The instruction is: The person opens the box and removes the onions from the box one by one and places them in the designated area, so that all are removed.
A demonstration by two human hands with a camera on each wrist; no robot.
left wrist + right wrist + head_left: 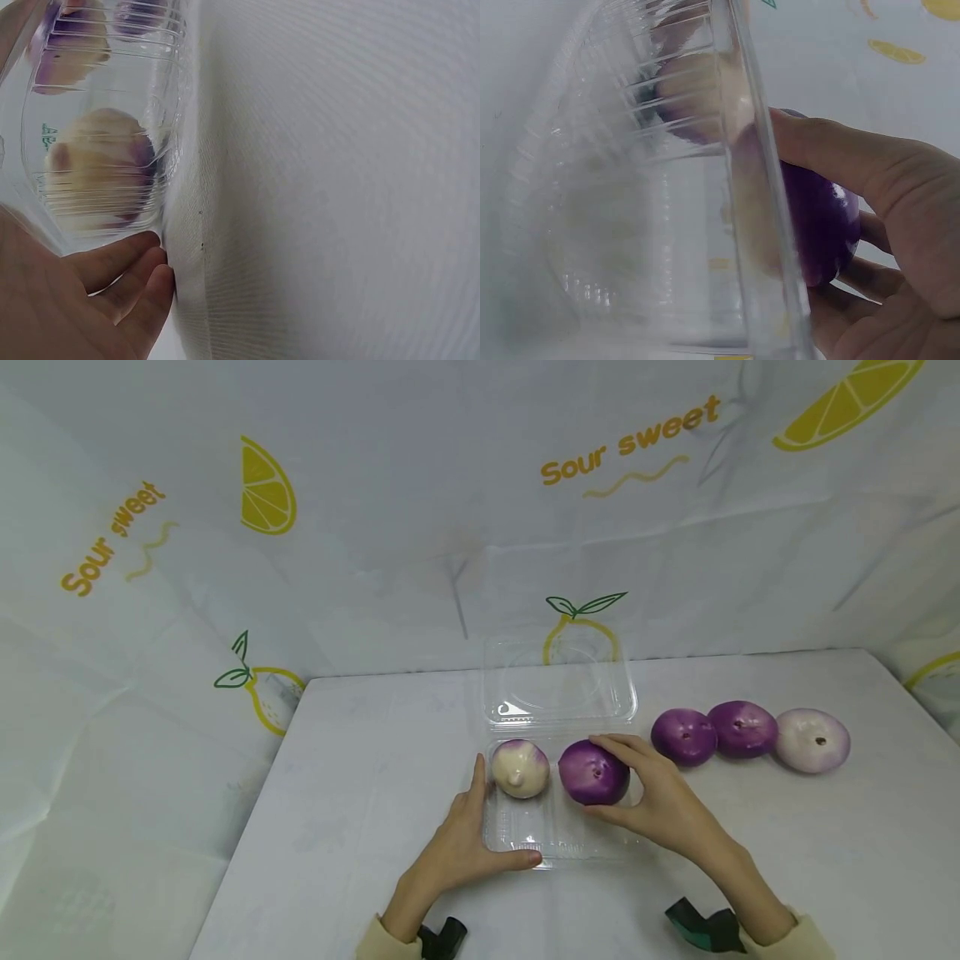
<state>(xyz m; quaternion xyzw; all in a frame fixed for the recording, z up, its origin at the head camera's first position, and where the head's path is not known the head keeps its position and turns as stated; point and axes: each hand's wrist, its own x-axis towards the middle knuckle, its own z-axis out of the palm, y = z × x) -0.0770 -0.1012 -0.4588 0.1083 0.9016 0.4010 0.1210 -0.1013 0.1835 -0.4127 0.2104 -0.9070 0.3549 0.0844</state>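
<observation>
A clear plastic clamshell box [517, 839] lies with its lid [558, 693] tipped back behind it. My right hand [660, 793] grips a glossy purple onion [594, 773] between thumb and fingers, over the right part of the box. In the right wrist view this onion [821, 217] shows beside the box's rim, partly behind it. A whitish onion with a purple top [520, 768] sits in the back left of the box. My left hand [465, 847] is spread round the front left corner, fingers along the left side and thumb along the front edge.
To the right of the box stand a purple onion [684, 737], a second purple onion [742, 729] and a pale onion [812, 741] in a row. A white cloth covers the table [337, 827]. Behind it hangs a lemon-print curtain [397, 568].
</observation>
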